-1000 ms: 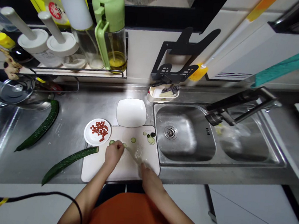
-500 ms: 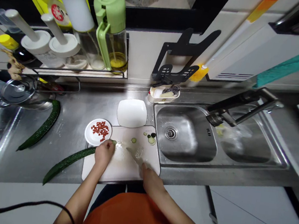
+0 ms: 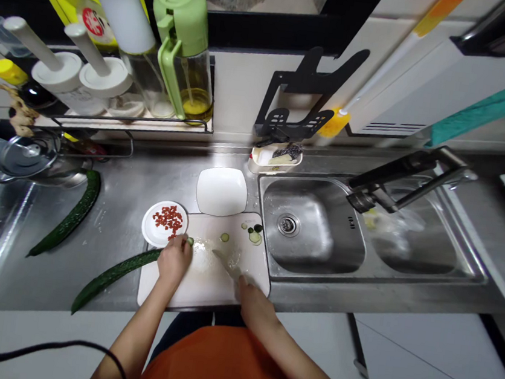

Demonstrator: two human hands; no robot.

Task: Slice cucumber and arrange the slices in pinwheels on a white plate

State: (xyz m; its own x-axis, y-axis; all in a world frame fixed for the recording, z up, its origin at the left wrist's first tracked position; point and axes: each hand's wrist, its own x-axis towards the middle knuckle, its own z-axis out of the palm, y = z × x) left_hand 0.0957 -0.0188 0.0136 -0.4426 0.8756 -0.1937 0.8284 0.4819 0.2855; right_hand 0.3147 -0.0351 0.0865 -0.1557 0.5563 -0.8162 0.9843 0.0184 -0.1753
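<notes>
A white cutting board (image 3: 205,281) lies on the steel counter beside the sink. My left hand (image 3: 174,259) is closed over the cut end of a long green cucumber (image 3: 110,277) that sticks out left past the board. My right hand (image 3: 252,296) grips the handle of a knife (image 3: 227,262), whose blade points up and left across the board. A few cucumber slices (image 3: 253,234) lie near the board's far right corner. A small round plate of chopped red bits (image 3: 165,222) touches the board's far left corner.
A second cucumber (image 3: 69,214) lies further left by a pot lid (image 3: 28,155). A square white dish (image 3: 221,191) sits behind the board. The double sink (image 3: 315,233) with its faucet (image 3: 399,179) is right. A rack of oil bottles and jars (image 3: 121,95) stands at the back.
My left hand moved left from the board's middle onto the cucumber's cut end and stays there. The knife and right hand barely moved.
</notes>
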